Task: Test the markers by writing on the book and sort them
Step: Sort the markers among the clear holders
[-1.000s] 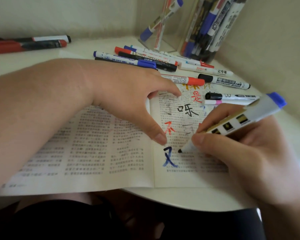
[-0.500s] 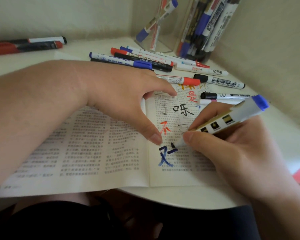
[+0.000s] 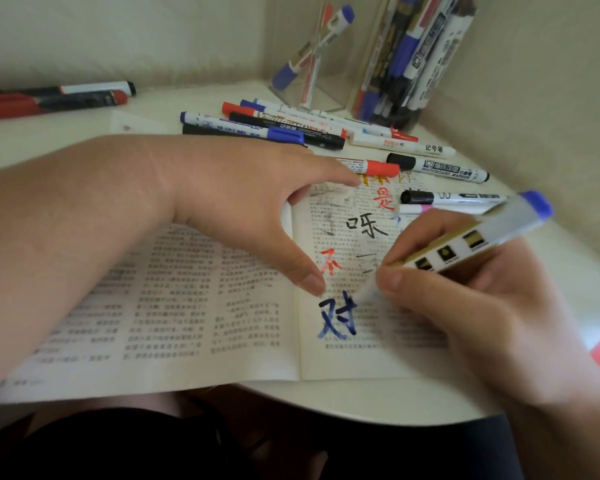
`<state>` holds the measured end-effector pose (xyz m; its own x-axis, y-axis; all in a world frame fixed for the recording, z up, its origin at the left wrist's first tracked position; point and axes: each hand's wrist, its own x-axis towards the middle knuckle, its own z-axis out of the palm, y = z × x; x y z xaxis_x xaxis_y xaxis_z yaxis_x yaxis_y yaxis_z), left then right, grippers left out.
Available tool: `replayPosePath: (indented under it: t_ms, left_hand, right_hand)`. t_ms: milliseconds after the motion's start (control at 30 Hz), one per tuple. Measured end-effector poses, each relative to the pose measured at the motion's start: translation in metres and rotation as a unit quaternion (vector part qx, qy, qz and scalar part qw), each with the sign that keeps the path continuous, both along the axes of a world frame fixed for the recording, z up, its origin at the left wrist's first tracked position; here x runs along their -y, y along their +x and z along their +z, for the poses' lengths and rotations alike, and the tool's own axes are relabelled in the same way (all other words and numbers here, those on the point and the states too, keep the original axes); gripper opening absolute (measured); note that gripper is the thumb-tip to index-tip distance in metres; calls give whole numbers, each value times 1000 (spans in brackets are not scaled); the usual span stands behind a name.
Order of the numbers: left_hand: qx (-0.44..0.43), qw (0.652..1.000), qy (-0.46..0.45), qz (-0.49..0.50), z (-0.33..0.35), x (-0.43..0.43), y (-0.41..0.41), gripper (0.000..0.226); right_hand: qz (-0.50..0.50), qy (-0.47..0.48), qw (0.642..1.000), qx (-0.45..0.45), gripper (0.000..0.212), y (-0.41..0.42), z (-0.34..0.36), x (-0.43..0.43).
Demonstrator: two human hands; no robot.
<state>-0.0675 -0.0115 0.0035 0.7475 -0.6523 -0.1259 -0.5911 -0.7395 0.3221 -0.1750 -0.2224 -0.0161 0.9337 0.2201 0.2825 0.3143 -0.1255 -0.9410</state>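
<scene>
The right hand [image 3: 482, 306] pinched the blue-capped marker [image 3: 465, 244] between thumb and fingers [image 3: 395, 282], its blurred tip just beside the blue character [image 3: 338, 317] on the right page of the open book [image 3: 187, 306]. A second ago only the character's left half stood there; by now its right half had been added. The left hand [image 3: 243, 209] stayed flat across the spine, thumb and forefinger spread, pressing the pages down. Loose markers [image 3: 291, 129] lay on the counter [image 3: 361, 396] beyond the book.
</scene>
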Motion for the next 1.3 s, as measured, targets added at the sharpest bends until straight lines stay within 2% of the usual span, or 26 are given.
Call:
replayPosePath:
  t_ms: [100,167,267,333,400,467,600,833,1000,1167,1233,1300]
  left_hand:
    - [-47,991,-122,-18,2,-3,5,78]
    - [-28,978,-204,-12,1,-4,7,60]
    - [-16,963,-268,14,-11,-1,9,65]
    - [-55,930,-360,46,-16,-1,16,65]
    - [-79,892,-437,82,-15,-2,21,63]
    - [-88,868,-475,113,-13,-5,25,60]
    - [-90,858,-490,124,-13,-6,29,52]
    - [-101,861,-482,129,-12,-3,30,32]
    - [-97,851,-502,117,-10,-3,25,30]
    - [-111,836,-529,97,-9,-5,27,21]
    - [-117,823,-548,98,-9,-7,31,14]
    - [-141,801,-573,104,-12,-10,35,16]
  right_hand:
    - [-19,51,998,-24,26,12,5,11]
    - [-11,57,998,-6,32,27,23,14]
    - [62,41,997,8,27,62,58,15]
    - [100,45,994,0,19,93,81,12]
    - [90,48,995,-8,9,124,95,5]
    - [58,66,996,0,7,145,97,-4]
    - [31,165,986,-5,9,156,70,-13]
    - [26,134,990,-31,9,156,53,-7]
    - [101,63,993,-3,11,152,48,-4]
    - [121,14,993,-4,27,150,51,-1]
    - [136,25,990,-16,34,150,52,3]
    - [144,56,987,-48,40,152,53,7]
